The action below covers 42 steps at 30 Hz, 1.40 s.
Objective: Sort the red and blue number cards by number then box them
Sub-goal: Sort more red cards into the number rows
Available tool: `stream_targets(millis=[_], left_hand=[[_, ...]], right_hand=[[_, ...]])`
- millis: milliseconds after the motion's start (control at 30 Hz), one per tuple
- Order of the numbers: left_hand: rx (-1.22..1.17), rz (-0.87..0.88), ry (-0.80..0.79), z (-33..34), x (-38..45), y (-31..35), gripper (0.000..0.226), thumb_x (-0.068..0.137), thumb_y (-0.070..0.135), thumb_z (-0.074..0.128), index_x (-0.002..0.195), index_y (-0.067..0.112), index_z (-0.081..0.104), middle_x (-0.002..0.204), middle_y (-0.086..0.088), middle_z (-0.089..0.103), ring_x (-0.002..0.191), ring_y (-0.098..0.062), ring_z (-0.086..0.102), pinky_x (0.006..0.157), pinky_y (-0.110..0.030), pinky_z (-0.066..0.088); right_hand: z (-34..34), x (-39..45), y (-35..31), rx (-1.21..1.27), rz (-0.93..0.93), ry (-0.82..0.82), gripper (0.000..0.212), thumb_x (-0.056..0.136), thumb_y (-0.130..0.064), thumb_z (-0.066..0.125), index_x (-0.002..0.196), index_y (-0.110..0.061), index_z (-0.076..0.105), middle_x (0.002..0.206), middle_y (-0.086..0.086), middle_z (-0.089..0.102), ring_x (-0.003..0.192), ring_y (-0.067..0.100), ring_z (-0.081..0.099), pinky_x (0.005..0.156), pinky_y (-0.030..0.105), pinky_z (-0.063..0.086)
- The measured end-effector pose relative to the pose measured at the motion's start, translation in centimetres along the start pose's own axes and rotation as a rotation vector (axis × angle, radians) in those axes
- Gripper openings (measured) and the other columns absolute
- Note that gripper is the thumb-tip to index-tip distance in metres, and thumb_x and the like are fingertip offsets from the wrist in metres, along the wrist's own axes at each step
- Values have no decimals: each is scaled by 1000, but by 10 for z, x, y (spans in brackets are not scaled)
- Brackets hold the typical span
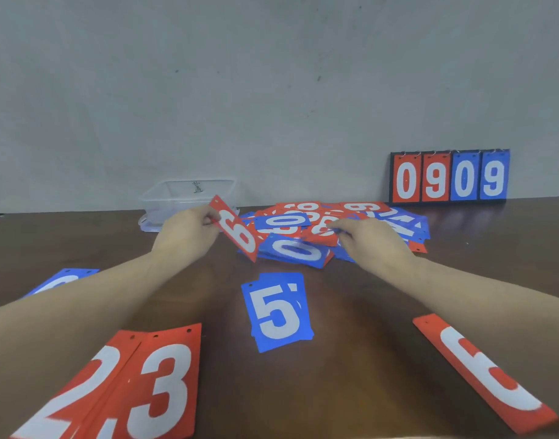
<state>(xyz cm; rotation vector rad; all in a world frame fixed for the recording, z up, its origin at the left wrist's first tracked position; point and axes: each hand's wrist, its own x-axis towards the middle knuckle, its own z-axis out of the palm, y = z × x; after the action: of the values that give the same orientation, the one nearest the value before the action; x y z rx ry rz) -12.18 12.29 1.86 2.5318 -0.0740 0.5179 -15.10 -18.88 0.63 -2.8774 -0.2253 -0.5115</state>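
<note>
**Sorting under way, boxing not yet begun**

While most of the cards lie unsorted, the sorting step is judged to be in hand. The dark wooden table (351, 359) carries a mixed heap of red and blue number cards (328, 229) at its far side, with a clear plastic box (189, 193) left of the heap and a flip scoreboard (449, 177) against the wall. Nearer, started piles are seen: red 2 and 3 cards (138, 384), a blue 5 pile (278, 312), another red card (484, 372) at right. A red 6 card (237, 231) is pinched, tilted, by the left hand (186, 231). The right hand (366, 240) rests on the heap, fingertips curled on a card; the grip cannot be told. Next, a place for the 6 is called for.
</note>
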Motion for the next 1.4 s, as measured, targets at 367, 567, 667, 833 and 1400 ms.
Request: stream_targets(millis=[367,567,667,833,1400], left_hand=[[-613,-164,74,-36,-35,-20,12,90,19,65,100,24,69,88,1,77,92,-24,72,94,-42,54],[-836,-197,55,-58,-61,-35,21,93,-3,60,104,15,64,90,-7,70,88,-21,68,80,-26,60],[-828,-202,65,-70,-70,-51,34,93,-3,61,111,26,60,105,-12,71,96,-24,72,83,-36,61],[-808,-252,88,-86,-83,-71,46,94,-4,59,131,24,51,104,-6,72,87,-19,73,71,-29,62],[-813,-432,191,-136,-102,-151,55,99,4,57,149,19,41,117,-5,67,101,-22,70,80,-37,59]], right_hand=[[-5,-19,-58,730,301,115,36,103,-19,49,135,-24,65,122,5,70,94,31,68,73,34,55],[9,-13,-90,1015,301,50,61,96,-3,63,146,-33,44,124,6,62,97,18,68,64,24,58],[15,-13,-105,1033,299,-34,83,93,-2,66,153,-41,25,119,4,61,98,21,70,69,34,61],[24,-15,-131,1062,335,-90,41,94,-10,65,131,-23,54,111,3,69,93,28,73,82,50,62],[58,3,-223,1182,279,-295,49,90,8,63,122,-20,39,125,7,60,106,27,68,66,36,64]])
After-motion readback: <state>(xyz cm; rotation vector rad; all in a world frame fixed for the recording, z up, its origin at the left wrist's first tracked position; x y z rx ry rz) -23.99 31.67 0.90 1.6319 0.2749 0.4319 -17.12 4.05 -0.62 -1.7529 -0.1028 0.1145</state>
